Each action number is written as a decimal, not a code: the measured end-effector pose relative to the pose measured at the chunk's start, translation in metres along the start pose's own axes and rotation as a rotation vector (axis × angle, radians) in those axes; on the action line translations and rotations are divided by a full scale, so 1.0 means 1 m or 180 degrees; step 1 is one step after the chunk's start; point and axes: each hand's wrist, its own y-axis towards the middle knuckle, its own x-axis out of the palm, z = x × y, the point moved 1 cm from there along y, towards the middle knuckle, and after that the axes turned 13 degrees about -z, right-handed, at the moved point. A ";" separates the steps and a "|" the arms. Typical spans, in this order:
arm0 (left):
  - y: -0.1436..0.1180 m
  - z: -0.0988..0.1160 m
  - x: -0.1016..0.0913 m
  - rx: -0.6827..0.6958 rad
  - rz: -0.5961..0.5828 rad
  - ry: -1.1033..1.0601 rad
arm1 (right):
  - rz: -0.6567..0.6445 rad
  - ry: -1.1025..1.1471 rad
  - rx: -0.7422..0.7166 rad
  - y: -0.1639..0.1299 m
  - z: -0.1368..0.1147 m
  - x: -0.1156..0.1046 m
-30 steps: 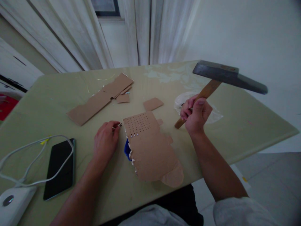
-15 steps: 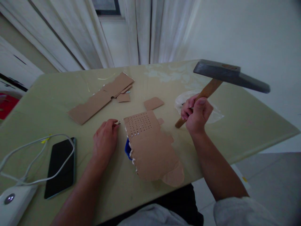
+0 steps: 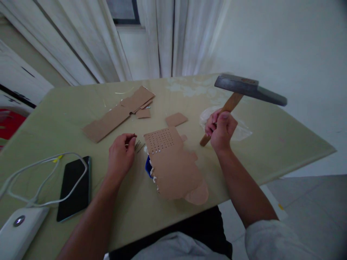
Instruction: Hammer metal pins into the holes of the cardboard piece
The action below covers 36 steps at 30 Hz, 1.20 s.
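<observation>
My right hand (image 3: pixel 222 131) is closed round the wooden handle of a hammer (image 3: pixel 251 86), its dark metal head raised above the table. My left hand (image 3: pixel 121 151) rests low over the table, left of the pierced cardboard, with thumb and fingers drawn together. Thin metal nails (image 3: pixel 137 145) poke out by its fingertips; how many it grips is hidden. The cut cardboard piece (image 3: pixel 176 173) lies in front of me, rows of small holes across its far end and white lumps along its left edge. A blue object (image 3: pixel 148 167) shows partly from under that edge.
Cardboard scraps (image 3: pixel 116 117) and a small cardboard piece (image 3: pixel 176 119) lie farther back. A clear plastic bag (image 3: pixel 242 131) is behind my right hand. At left are a phone (image 3: pixel 74 191), a white cable (image 3: pixel 46 207) and a white power bank (image 3: pixel 23 231).
The hammer and my right hand have shifted slightly left and the head sits a little lower. My left fingers have opened slightly, and more of the nails shows beside them.
</observation>
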 end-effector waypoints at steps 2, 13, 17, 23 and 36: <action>0.001 0.002 0.000 0.0100 0.0234 -0.0297 | -0.0023 0.0028 -0.0014 0.001 0.000 0.001; -0.025 0.080 -0.008 0.1159 0.0160 -0.0822 | 0.0017 0.0088 -0.0097 0.003 0.002 0.002; -0.025 0.085 0.003 0.1373 0.0171 -0.1091 | 0.0018 0.0077 -0.0060 0.003 0.002 0.002; -0.029 0.064 0.015 0.1124 0.0050 -0.1166 | -0.0014 0.0106 -0.0102 0.000 0.001 0.001; -0.036 0.076 0.000 0.1276 -0.0419 -0.0682 | 0.0007 0.0053 -0.0131 -0.001 0.004 -0.002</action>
